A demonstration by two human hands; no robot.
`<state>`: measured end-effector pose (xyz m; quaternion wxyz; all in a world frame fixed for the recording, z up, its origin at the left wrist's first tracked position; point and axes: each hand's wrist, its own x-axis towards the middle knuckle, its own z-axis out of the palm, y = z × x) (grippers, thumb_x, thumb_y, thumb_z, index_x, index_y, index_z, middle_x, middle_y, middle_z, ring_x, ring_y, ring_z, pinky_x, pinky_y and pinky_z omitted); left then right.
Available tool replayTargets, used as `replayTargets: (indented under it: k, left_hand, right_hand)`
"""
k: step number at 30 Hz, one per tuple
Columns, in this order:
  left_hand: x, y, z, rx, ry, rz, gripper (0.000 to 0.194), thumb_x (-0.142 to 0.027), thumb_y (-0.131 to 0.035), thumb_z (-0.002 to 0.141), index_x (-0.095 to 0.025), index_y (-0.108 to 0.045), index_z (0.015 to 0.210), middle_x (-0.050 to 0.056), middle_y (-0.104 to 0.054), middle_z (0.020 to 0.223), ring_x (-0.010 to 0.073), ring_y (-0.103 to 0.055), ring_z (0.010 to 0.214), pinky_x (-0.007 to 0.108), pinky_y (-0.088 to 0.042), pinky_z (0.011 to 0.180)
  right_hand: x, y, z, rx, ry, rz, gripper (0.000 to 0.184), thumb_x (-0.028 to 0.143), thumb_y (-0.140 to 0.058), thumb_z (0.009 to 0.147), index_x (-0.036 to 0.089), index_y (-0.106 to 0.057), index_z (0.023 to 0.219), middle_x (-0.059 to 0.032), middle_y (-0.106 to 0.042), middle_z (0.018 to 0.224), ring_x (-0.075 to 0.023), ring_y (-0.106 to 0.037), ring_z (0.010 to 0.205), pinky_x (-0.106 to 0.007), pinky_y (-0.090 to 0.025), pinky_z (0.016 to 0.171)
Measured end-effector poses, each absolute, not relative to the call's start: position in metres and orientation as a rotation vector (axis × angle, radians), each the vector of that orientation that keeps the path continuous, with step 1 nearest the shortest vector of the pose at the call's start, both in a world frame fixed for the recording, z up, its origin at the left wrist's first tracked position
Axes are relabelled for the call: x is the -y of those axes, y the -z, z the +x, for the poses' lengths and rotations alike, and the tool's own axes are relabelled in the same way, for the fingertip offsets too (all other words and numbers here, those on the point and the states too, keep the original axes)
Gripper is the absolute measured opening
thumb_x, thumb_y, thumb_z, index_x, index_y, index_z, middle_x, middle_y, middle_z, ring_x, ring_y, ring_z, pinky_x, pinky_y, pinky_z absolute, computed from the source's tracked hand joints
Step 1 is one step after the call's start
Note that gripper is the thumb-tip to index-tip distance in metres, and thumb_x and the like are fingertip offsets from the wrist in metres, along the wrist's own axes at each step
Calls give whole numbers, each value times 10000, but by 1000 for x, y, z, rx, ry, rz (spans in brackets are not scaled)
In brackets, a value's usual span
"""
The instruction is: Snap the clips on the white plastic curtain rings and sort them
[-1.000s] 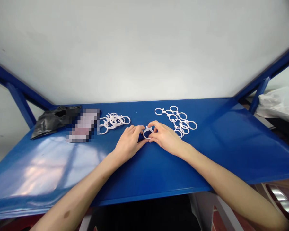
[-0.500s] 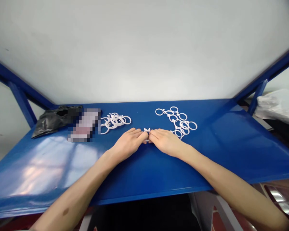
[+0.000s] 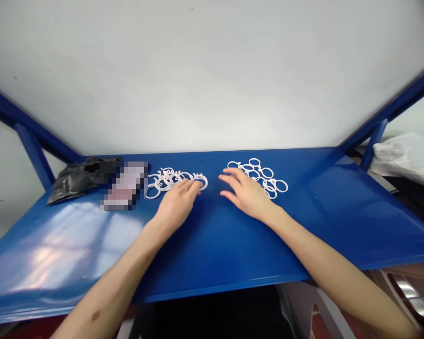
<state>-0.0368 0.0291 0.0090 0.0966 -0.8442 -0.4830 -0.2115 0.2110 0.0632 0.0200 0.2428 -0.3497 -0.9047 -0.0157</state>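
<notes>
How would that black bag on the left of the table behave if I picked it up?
The black bag would probably sag and crumple, since it lies low and wrinkled. Its shiny surface looks like thin plastic, so it may slide a little on the glossy blue table.

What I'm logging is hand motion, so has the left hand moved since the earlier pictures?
Yes. Judged against the blue table's back edge, the left hand has moved left and toward that edge, up to the left ring pile.

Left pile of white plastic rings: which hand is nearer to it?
Left. The left hand is at the right end of the left pile, fingers on a ring; the open right hand is across a gap, by the other rings.
</notes>
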Motion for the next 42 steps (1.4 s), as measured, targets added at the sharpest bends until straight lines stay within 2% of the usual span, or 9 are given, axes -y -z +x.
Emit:
replayTargets:
  k: [4,7,14,21,24,27,32,37,42]
  left_hand:
    - [-34,-14,-53,1581,497,-2314,194,-263,-524,976,-195,-691,904,134,-715,863,346,-600,926,479,-472,787]
    - [-29,-18,-52,1655,501,-2232,296,-385,-558,969,-202,-713,796,144,-723,837,373,-598,937,520,-447,797]
    - [-23,-23,-40,1600,601,-2108,341,-365,-489,1012,-219,-715,803,99,-740,809,308,-614,858,473,-423,767]
    - [-22,-20,-31,1448,663,-2397,243,-312,-513,1020,-217,-712,919,60,-758,918,266,-614,883,435,-437,787]
    - [-19,-18,-24,1355,722,-2532,188,-308,-536,1016,-215,-695,975,46,-755,985,239,-616,903,415,-462,822]
    - [-15,-18,-20,1321,822,-2575,143,-305,-561,1006,-213,-671,1018,55,-737,1032,226,-623,926,408,-479,856]
    - [-10,-21,-17,1124,862,-2603,110,-302,-612,982,-224,-646,1051,59,-723,1062,210,-642,906,380,-489,838]
    - [-8,-21,-10,973,768,-2616,145,-281,-569,1009,-210,-630,1120,72,-729,1139,207,-678,929,365,-506,809]
    - [-10,-10,-4,980,919,-2651,86,-192,-533,1020,-175,-592,1080,56,-742,1040,169,-702,855,311,-548,786]
  right_hand:
    - [-87,-19,240,2314,197,-1379,379,346,-586,984,104,-642,1270,-224,-595,1295,-380,-570,1170,-567,-513,953]
    - [-99,-14,258,2328,188,-1541,345,359,-597,971,128,-678,1215,-203,-649,1180,-377,-590,1082,-556,-505,889]
    - [-95,-11,247,2433,51,-1396,124,272,-604,978,194,-699,964,-94,-711,923,-292,-610,928,-444,-470,821]
    - [-73,-16,219,2540,-22,-1161,128,289,-635,972,179,-659,912,-102,-664,987,-263,-579,925,-403,-464,810]
    - [-66,-21,214,2431,-303,-1087,175,330,-629,979,190,-640,874,-67,-672,927,-229,-582,910,-372,-465,818]
    - [-58,-28,210,2118,-838,-1112,272,439,-602,978,203,-643,849,-15,-673,835,-168,-579,774,-311,-463,724]
    - [-53,-28,202,1560,-1594,-962,374,536,-636,913,178,-662,807,-11,-664,795,-120,-570,679,-274,-465,658]
    - [-54,-20,199,1353,-1866,-939,408,560,-730,841,157,-681,808,-5,-649,750,-99,-561,639,-259,-462,629]
    - [-54,-16,198,1271,-1960,-943,424,565,-769,813,148,-696,828,-12,-658,741,-95,-572,645,-248,-463,622]
